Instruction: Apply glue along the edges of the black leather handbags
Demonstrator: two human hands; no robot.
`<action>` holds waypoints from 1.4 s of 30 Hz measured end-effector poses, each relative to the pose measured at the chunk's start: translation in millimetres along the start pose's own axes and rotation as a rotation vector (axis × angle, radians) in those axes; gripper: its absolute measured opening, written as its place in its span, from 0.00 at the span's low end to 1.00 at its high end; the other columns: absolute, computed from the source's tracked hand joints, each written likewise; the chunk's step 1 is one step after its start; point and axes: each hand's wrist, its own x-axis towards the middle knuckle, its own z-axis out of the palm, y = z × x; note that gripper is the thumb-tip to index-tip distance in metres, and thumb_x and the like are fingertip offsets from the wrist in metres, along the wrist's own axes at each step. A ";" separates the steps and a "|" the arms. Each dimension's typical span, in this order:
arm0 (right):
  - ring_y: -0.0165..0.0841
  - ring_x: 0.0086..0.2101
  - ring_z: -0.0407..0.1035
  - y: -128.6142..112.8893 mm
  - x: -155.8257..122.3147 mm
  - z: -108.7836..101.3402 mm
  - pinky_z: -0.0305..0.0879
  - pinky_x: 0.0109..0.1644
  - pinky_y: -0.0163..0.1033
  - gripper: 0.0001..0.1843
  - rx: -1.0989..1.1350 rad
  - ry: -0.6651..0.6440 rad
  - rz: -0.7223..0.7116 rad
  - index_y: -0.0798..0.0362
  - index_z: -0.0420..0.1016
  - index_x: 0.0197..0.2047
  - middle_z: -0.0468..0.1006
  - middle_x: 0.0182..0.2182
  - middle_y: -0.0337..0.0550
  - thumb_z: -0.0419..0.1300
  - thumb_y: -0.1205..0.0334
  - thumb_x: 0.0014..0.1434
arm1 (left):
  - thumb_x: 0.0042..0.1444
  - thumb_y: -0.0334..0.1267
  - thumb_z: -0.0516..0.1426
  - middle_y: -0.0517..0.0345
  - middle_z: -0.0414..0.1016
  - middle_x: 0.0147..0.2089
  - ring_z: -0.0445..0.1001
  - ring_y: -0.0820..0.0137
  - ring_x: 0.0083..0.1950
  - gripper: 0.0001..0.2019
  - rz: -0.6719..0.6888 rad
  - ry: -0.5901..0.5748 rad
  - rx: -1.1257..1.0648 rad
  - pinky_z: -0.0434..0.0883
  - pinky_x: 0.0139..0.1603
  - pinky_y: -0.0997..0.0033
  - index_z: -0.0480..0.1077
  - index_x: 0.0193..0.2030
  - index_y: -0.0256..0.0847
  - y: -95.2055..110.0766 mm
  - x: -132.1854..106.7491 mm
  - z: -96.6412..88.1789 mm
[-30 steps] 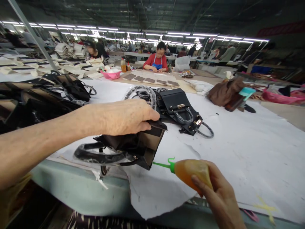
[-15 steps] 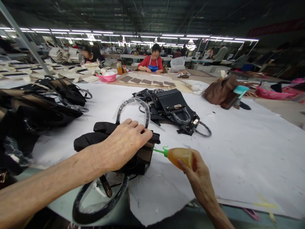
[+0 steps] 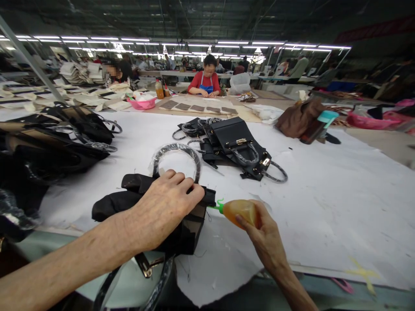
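Note:
My left hand (image 3: 167, 206) lies on top of a black handbag (image 3: 142, 203) at the near table edge, fingers curled over its upper rim and holding it down. One wrapped round handle (image 3: 177, 160) sticks up behind the hand; another hangs over the table edge. My right hand (image 3: 264, 239) grips an orange glue bottle (image 3: 240, 210) with a green nozzle. The nozzle tip touches the bag's right side just under my left fingers.
White paper (image 3: 324, 190) covers the table. Another black handbag (image 3: 241, 147) lies in the middle, a heap of black bags (image 3: 48, 138) at the left, a brown bag (image 3: 300, 119) at the right. A person in red (image 3: 207, 82) sits at the far table.
The bag has been brought down onto the table edge with my left hand on top. My right hand has carried the bottle up and left until its nozzle meets the bag.

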 end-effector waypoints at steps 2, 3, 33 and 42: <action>0.42 0.35 0.66 0.1 -0.9 0.6 0.61 0.40 0.44 0.25 -0.009 -0.016 0.011 0.51 0.67 0.47 0.73 0.34 0.40 0.63 0.41 0.56 | 0.51 0.27 0.58 0.55 0.68 0.38 0.68 0.58 0.40 0.10 -0.001 0.002 -0.006 0.64 0.41 0.57 0.63 0.39 0.39 0.6 0.1 0.9; 0.42 0.35 0.66 0.6 -1.4 1.0 0.61 0.40 0.44 0.25 -0.012 -0.024 0.014 0.51 0.67 0.47 0.73 0.35 0.40 0.63 0.41 0.56 | 0.51 0.27 0.58 0.56 0.69 0.38 0.68 0.58 0.41 0.10 0.001 0.002 -0.010 0.64 0.42 0.57 0.63 0.39 0.39 0.8 0.0 1.2; 0.37 0.29 0.65 2.1 -7.6 0.1 0.67 0.27 0.38 0.21 0.032 -0.171 0.157 0.51 0.62 0.34 0.67 0.27 0.38 0.62 0.43 0.57 | 0.54 0.26 0.55 0.54 0.71 0.46 0.67 0.59 0.48 0.12 -0.036 0.122 -0.088 0.62 0.51 0.56 0.66 0.46 0.36 21.5 -27.5 13.3; 0.36 0.27 0.67 -2.4 -4.6 -2.8 0.64 0.23 0.34 0.21 0.103 -0.149 0.228 0.53 0.64 0.35 0.69 0.28 0.39 0.61 0.43 0.59 | 0.56 0.26 0.53 0.52 0.72 0.45 0.68 0.60 0.47 0.11 -0.005 0.136 -0.092 0.62 0.49 0.57 0.67 0.46 0.36 22.5 -32.0 13.8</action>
